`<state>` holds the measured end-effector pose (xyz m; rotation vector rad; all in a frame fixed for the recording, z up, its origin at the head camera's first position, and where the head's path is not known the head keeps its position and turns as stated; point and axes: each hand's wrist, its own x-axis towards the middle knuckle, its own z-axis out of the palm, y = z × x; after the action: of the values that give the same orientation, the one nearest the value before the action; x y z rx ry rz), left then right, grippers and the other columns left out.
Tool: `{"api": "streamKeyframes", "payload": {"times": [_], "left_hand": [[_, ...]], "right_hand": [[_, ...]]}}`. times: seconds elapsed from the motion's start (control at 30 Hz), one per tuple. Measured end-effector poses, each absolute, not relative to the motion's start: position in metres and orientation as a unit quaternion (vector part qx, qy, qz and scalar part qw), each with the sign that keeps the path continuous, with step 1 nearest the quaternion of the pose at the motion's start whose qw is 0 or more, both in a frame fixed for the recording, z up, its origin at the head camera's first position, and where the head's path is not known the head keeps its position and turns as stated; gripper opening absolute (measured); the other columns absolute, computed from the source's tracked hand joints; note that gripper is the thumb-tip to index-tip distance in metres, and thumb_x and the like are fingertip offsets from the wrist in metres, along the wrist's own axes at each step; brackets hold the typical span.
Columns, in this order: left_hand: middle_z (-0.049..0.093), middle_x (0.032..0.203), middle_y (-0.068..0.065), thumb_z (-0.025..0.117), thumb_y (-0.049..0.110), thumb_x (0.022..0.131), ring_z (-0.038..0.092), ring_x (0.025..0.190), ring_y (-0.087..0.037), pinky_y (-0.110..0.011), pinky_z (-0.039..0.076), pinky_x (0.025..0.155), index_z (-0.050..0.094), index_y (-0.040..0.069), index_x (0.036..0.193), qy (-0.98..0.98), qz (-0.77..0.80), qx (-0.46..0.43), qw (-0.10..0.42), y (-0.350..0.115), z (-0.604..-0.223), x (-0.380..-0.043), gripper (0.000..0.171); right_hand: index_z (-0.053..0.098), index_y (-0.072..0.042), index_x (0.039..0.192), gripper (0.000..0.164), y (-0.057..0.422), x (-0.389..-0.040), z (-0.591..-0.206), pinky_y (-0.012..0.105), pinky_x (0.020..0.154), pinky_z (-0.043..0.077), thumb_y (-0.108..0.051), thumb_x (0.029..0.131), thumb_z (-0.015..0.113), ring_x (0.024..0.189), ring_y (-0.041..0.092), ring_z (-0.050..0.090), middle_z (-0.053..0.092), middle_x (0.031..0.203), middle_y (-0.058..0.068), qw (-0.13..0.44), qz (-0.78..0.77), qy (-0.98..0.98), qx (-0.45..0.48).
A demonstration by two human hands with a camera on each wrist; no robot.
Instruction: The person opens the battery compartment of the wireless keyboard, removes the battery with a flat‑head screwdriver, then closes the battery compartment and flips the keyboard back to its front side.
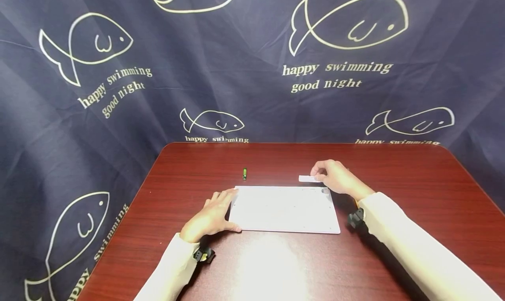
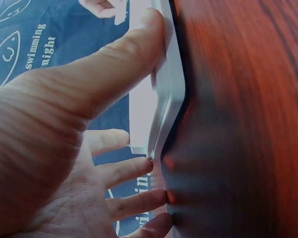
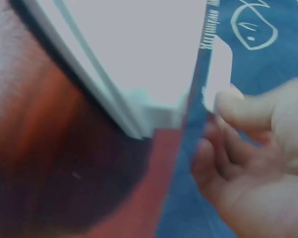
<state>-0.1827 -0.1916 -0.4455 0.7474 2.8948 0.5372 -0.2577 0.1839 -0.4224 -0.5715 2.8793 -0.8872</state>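
A white keyboard (image 1: 284, 209), its underside facing up, lies on the table with a small open slot (image 1: 325, 190) at its far right corner. At its left end is my left hand (image 1: 211, 215), thumb on the near edge and fingers spread toward the far left corner. In the left wrist view, the thumb (image 2: 139, 44) lies along the keyboard's edge and the other fingers are fairly straight. My right hand (image 1: 333, 175) pinches a small white battery cover (image 1: 307, 178) between thumb and fingers, just beyond the far right corner. The right wrist view shows this cover (image 3: 219, 72) upright beside the keyboard.
A small green battery (image 1: 244, 174) stands or lies beyond the keyboard's far left part. The reddish-brown table (image 1: 158, 248) has rounded far corners. A dark blue curtain (image 1: 252, 73) with fish drawings hangs behind it.
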Motion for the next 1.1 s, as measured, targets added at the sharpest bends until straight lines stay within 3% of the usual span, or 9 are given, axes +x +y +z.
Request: {"api": "streamKeyframes", "payload": {"times": [0.2,0.33,0.7,1.1], "left_hand": [[0.038,0.143,-0.010,0.084,0.048,0.061,0.038,0.122,-0.033,-0.054,0.035,0.089,0.032,0.009,0.146,0.952,0.176,0.246,0.051,-0.191,-0.445,-0.183,0.107],[0.038,0.143,-0.010,0.084,0.049,0.061,0.038,0.122,-0.033,-0.055,0.035,0.089,0.032,0.009,0.146,0.952,0.176,0.245,0.053,-0.191,-0.445,-0.182,0.107],[0.037,0.143,-0.009,0.084,0.049,0.062,0.038,0.122,-0.033,-0.055,0.035,0.089,0.032,0.009,0.146,0.953,0.175,0.240,0.055,-0.190,-0.444,-0.183,0.107],[0.038,0.143,-0.009,0.085,0.048,0.061,0.038,0.121,-0.032,-0.055,0.035,0.087,0.033,0.009,0.146,0.953,0.176,0.241,0.052,-0.189,-0.444,-0.184,0.107]], "right_hand": [[0.068,-0.007,0.085,0.013,0.189,-0.251,-0.416,0.033,0.063,0.047,0.004,0.084,0.062,0.073,0.016,0.057,0.064,0.080,0.000,0.091,-0.281,0.929,-0.223],[0.068,-0.009,0.084,0.015,0.190,-0.251,-0.418,0.033,0.063,0.047,0.005,0.084,0.062,0.071,0.016,0.056,0.064,0.080,0.000,0.096,-0.275,0.930,-0.226],[0.069,-0.008,0.084,0.018,0.190,-0.248,-0.418,0.034,0.066,0.048,0.007,0.082,0.060,0.074,0.016,0.058,0.064,0.080,-0.001,0.091,-0.284,0.925,-0.237],[0.073,-0.013,0.085,0.016,0.190,-0.237,-0.419,0.036,0.068,0.044,0.002,0.079,0.070,0.076,0.018,0.055,0.061,0.084,-0.001,0.052,-0.254,0.937,-0.233]]}}
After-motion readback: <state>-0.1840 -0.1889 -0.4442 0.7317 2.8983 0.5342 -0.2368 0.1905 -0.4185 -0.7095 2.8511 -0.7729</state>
